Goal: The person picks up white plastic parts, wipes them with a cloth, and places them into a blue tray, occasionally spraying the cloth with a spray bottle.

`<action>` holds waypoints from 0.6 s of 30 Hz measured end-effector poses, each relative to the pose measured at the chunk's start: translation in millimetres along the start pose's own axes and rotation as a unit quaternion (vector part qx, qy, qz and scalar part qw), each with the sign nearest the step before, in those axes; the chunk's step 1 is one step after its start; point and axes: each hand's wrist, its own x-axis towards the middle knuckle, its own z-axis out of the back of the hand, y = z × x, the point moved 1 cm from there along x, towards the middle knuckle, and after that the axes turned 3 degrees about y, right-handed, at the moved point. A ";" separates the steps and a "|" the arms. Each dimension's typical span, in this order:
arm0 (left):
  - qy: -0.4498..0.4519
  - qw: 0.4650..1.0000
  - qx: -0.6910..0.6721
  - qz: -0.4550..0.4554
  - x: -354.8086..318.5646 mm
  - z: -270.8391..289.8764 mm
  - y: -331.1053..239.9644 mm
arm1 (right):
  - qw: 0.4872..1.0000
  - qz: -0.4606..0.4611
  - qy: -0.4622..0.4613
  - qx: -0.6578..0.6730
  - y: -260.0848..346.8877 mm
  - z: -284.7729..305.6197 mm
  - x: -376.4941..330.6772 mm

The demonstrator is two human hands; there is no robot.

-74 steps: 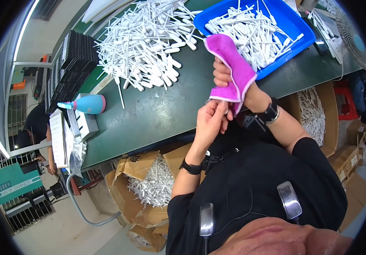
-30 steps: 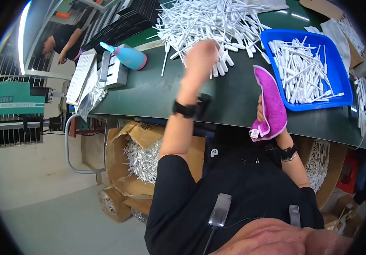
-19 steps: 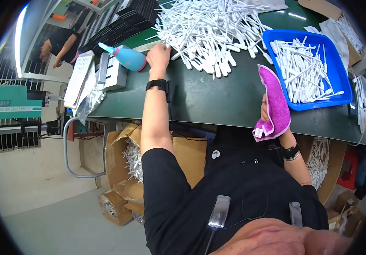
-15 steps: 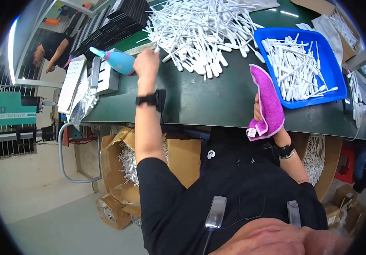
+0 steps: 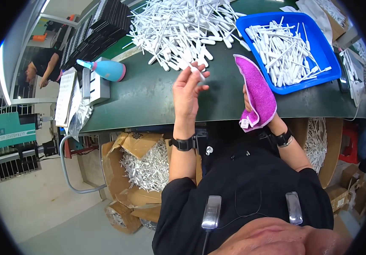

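Observation:
Above the table, just in front of the large pile, my left hand [image 5: 185, 92] pinches a white plastic stick [image 5: 197, 73] with a thick handle and thin shaft. Its fingertips hold the thick part. Farther right, my right hand [image 5: 247, 100] grips a folded magenta cloth [image 5: 260, 91] with a pale edge, which hides part of that hand. The cloth stands beside a blue tray [image 5: 291, 89] that bears many similar white sticks [image 5: 278, 55]. A big heap of such sticks [image 5: 170, 32] lies at the far middle of the dark green table [image 5: 149, 91].
On the left are a light-blue squeeze bottle [image 5: 109, 70], papers [image 5: 68, 95] and stacked black trays [image 5: 106, 25]. Cardboard boxes of white sticks [image 5: 146, 170] stand under the table. Another person [image 5: 46, 63] is at the far left. A metal tube [image 5: 66, 165] bends beside the table.
My left hand has moved right, away from the squeeze bottle, with fingers now raised around the white stick. My right hand keeps the cloth. The whole view has shifted slightly.

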 end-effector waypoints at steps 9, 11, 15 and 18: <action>0.006 0.996 -0.029 0.084 -12.5 -4.1 12.0 | 0.995 0.028 0.035 -0.086 0.9 2.5 -0.8; 0.009 0.994 -0.016 0.104 -14.0 -3.3 12.7 | 0.997 0.017 0.054 -0.057 1.4 1.6 1.3; 0.014 0.995 0.000 0.100 -15.8 1.8 14.2 | 0.996 0.034 0.076 -0.027 5.5 -7.1 3.3; 0.003 0.996 0.016 0.090 -18.3 -0.5 10.7 | 0.996 0.068 0.032 -0.041 11.4 -18.7 1.5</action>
